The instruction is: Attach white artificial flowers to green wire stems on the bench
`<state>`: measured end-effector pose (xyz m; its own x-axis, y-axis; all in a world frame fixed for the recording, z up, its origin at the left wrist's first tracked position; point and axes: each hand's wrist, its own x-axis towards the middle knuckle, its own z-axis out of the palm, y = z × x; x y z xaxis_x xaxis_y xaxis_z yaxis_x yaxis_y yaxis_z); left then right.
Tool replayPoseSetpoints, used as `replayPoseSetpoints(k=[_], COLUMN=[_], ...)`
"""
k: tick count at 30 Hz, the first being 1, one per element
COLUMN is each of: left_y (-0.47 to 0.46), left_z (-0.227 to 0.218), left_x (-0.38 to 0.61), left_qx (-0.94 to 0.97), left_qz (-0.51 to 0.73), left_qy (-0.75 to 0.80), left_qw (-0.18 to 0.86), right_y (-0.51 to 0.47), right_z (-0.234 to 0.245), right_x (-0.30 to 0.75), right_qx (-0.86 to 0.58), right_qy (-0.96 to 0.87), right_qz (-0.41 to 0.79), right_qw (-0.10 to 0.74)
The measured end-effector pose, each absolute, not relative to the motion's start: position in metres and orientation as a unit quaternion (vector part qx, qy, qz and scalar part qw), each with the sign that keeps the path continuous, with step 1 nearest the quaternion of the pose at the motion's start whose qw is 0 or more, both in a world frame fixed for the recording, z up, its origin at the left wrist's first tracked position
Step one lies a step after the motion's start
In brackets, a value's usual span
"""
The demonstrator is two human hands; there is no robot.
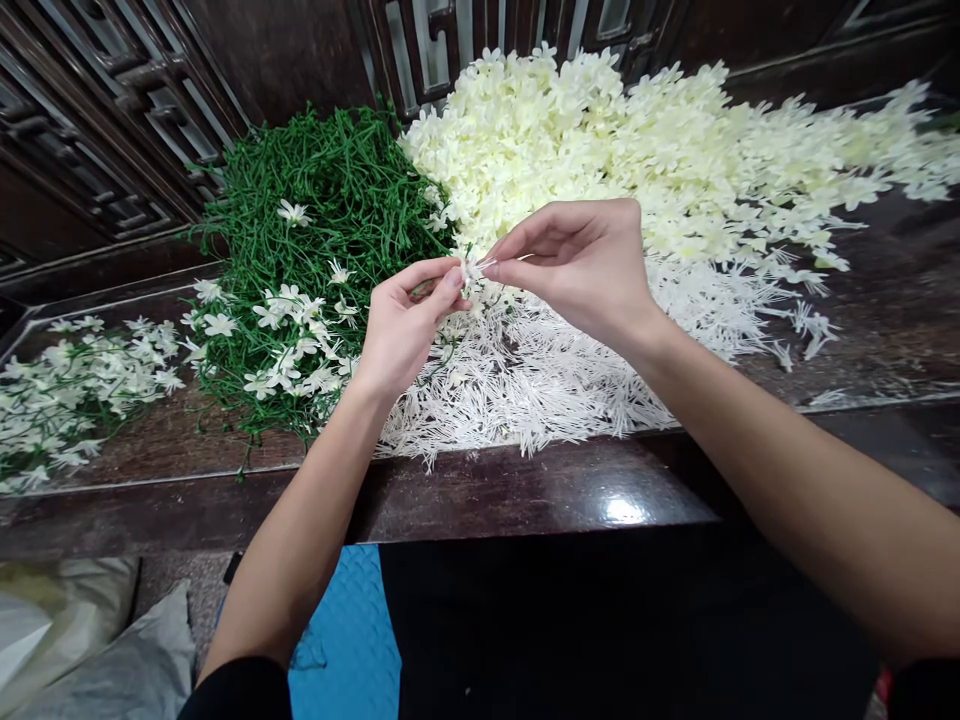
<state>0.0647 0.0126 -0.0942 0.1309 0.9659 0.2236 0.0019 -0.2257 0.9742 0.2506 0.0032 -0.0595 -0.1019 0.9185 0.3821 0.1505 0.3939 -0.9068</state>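
My left hand [405, 325] and my right hand [581, 265] meet above the dark wooden table [525, 490], both pinched on one small white artificial flower piece [472, 272] between their fingertips. A thin green stem seems to run under my left thumb, mostly hidden. Right below the hands lies a heap of white spiky flower centres [525, 385]. Behind them rises a big pile of cream petals [637, 150]. To the left sits a mound of green plastic stems [330, 190].
Assembled stems with white flowers [289, 345] lie at the front of the green mound, and more [75, 385] are spread at the far left. Dark carved wooden panels [112, 110] stand behind the table. Grey bags [90, 640] and a blue mat [352, 640] lie on the floor.
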Motion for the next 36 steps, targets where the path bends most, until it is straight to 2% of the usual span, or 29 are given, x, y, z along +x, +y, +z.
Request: replayPoseSetpoints(k=[7, 15, 26, 30, 36], left_y=[0.015, 0.012, 0.006, 0.008, 0.008], left_z=[-0.1, -0.095, -0.085, -0.087, -0.088], left_x=[0.062, 0.065, 0.068, 0.067, 0.067], left_qx=[0.61, 0.581, 0.618, 0.604, 0.619], left_qz=[0.512, 0.514, 0.528, 0.55, 0.549], left_qy=[0.394, 0.391, 0.394, 0.384, 0.364], left_qw=[0.459, 0.496, 0.43, 0.43, 0.428], right_y=[0.004, 0.005, 0.004, 0.005, 0.004], right_z=[-0.061, -0.063, -0.067, -0.065, -0.064], right_x=[0.25, 0.251, 0.252, 0.255, 0.254], right_qx=[-0.409, -0.411, -0.382, -0.358, -0.379], right_qy=[-0.65, -0.668, -0.717, -0.739, -0.721], right_qz=[0.356, 0.327, 0.28, 0.299, 0.312], right_qw=[0.533, 0.527, 0.511, 0.485, 0.49])
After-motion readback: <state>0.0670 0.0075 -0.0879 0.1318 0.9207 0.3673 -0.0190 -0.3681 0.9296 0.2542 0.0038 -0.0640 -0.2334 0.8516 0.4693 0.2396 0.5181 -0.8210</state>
